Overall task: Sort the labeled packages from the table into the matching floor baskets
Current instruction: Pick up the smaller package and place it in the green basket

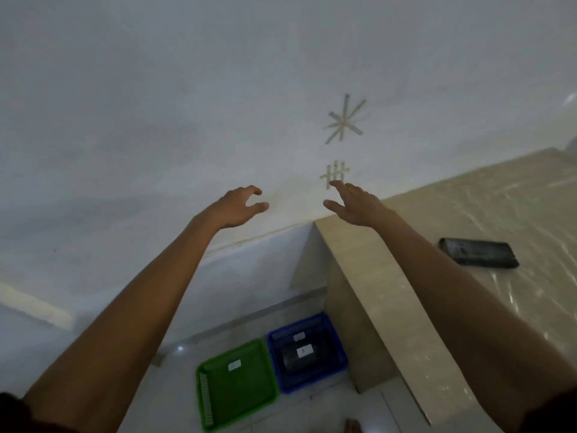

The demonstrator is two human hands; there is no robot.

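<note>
Empty hands [240, 207] raised, glossy table [374, 276], black package [479, 253] (flat, oblong)

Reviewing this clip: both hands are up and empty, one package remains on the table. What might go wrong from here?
1. The dark rectangular package on the glossy beige table shows no readable label from here, so it may be mis-sorted.
2. The green plastic basket and blue plastic basket touch side by side; a drop could land in the wrong one.
3. The left hand and right hand reach toward the wall, away from the package.
</note>
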